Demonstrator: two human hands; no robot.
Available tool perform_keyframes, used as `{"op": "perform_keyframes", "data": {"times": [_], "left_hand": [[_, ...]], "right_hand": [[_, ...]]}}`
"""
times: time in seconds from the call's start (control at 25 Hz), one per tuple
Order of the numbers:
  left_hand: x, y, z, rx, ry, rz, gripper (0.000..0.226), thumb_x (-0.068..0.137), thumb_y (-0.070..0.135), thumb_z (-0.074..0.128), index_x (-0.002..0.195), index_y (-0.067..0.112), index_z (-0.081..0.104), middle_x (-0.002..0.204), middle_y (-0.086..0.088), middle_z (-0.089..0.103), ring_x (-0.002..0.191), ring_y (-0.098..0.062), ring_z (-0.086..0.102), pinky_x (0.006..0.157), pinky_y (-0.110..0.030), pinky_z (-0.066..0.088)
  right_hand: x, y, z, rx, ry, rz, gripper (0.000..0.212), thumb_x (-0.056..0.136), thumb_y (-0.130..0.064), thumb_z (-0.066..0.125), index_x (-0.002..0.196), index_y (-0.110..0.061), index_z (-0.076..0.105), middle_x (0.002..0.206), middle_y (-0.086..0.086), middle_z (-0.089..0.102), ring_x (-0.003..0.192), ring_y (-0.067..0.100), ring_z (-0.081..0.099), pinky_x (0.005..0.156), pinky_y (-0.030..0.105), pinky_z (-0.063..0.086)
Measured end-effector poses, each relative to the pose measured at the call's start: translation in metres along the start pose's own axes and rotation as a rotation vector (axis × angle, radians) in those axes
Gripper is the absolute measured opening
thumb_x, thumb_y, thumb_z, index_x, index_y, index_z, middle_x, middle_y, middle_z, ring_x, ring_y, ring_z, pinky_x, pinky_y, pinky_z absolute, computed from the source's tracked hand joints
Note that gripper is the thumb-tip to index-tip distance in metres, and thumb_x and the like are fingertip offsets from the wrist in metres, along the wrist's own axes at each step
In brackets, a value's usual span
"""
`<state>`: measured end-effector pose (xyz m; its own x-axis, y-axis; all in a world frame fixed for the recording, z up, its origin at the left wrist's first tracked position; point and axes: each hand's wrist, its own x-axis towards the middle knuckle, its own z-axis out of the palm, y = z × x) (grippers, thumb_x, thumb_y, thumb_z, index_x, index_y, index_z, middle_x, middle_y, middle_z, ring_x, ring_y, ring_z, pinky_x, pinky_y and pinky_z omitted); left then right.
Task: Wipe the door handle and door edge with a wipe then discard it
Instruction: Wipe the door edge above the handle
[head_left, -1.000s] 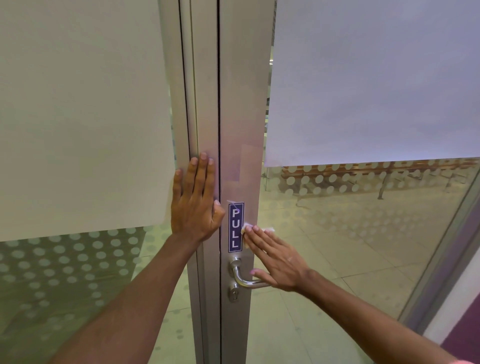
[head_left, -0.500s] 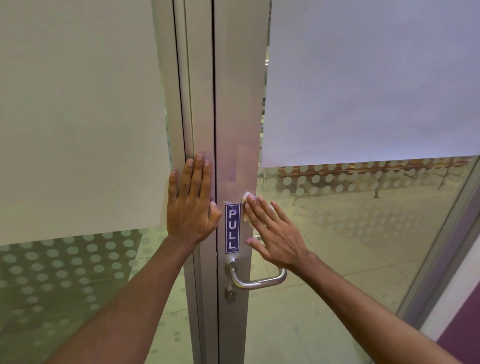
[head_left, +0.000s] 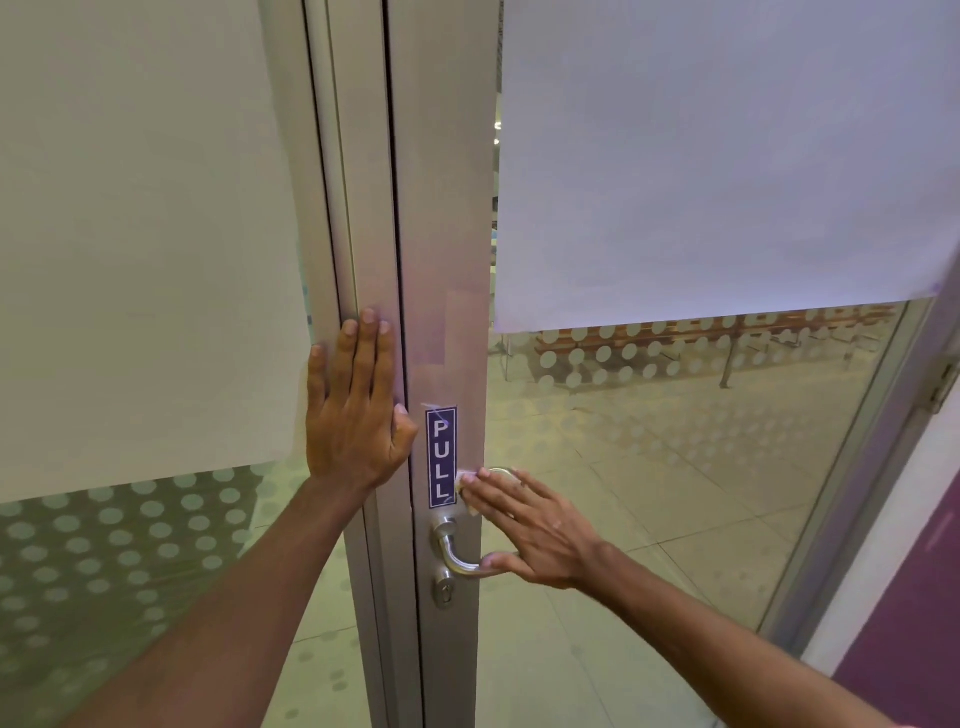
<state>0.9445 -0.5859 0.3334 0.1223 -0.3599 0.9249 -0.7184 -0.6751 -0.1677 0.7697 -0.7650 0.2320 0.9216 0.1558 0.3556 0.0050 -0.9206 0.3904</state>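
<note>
A grey metal door edge runs down the middle, with a blue PULL sticker and a silver lever handle below it. My right hand lies flat against the door edge beside the sticker's lower end, pressing a small white wipe under its fingertips; the thumb rests near the handle's lever. Most of the wipe is hidden under the fingers. My left hand is spread flat on the fixed frame left of the door gap, holding nothing.
Frosted glass panels with dot patterns flank the frame. A keyhole cylinder sits under the handle. Through the clear lower glass a tiled floor shows. A purple wall stands at the right.
My right hand with the wipe rose along the door edge beside the sticker, then slid back down to just above the handle. My left hand stayed on the frame.
</note>
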Motion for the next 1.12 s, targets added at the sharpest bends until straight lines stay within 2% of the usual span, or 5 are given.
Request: {"op": "perform_keyframes", "data": {"times": [0.28,0.48,0.84,0.96,1.12], "left_hand": [[0.001,0.001,0.000,-0.001,0.007,-0.002,0.087,0.079,0.030,0.036,0.156,0.009,0.002,0.164,-0.007,-0.008,0.153,-0.023,-0.003,0.124,-0.043,-0.006],[0.000,0.000,0.001,-0.002,0.021,-0.002,0.085,0.080,0.031,0.034,0.156,0.009,0.003,0.164,-0.007,-0.008,0.153,-0.023,-0.002,0.124,-0.043,-0.006],[0.000,0.001,0.001,-0.007,0.029,0.001,0.085,0.080,0.031,0.034,0.156,0.009,0.003,0.165,-0.007,-0.009,0.153,-0.023,-0.002,0.124,-0.044,-0.006],[0.000,0.000,0.000,-0.012,0.018,0.001,0.085,0.080,0.031,0.033,0.156,0.009,0.002,0.164,-0.006,-0.010,0.153,-0.022,-0.004,0.124,-0.044,-0.006],[0.000,0.001,-0.001,-0.015,0.001,-0.004,0.086,0.081,0.031,0.034,0.156,0.010,-0.001,0.164,-0.006,-0.013,0.152,-0.022,-0.005,0.124,-0.043,-0.007]], "right_hand": [[0.063,0.043,-0.062,-0.073,0.262,0.012,0.055,0.104,-0.028,0.028,0.153,-0.009,0.012,0.162,0.012,0.013,0.150,0.022,0.008,0.123,0.037,0.012],[0.069,0.039,-0.050,-0.076,0.389,-0.004,0.062,0.093,0.003,0.026,0.152,-0.006,0.011,0.161,0.012,0.010,0.150,0.023,0.006,0.123,0.037,0.010],[0.022,0.022,0.012,-0.166,0.028,-0.273,0.100,0.080,-0.007,0.071,0.154,-0.016,0.005,0.163,0.002,0.005,0.149,0.015,-0.005,0.121,0.037,0.002],[0.039,0.035,-0.006,-0.251,0.156,-0.234,0.079,0.089,-0.006,0.046,0.154,-0.017,0.003,0.161,0.003,-0.002,0.149,0.015,-0.015,0.122,0.036,-0.010],[0.082,0.035,-0.030,-0.173,0.465,-0.006,0.063,0.099,-0.013,0.036,0.154,-0.014,0.005,0.162,0.006,-0.002,0.151,0.020,0.001,0.124,0.038,0.004]]}}
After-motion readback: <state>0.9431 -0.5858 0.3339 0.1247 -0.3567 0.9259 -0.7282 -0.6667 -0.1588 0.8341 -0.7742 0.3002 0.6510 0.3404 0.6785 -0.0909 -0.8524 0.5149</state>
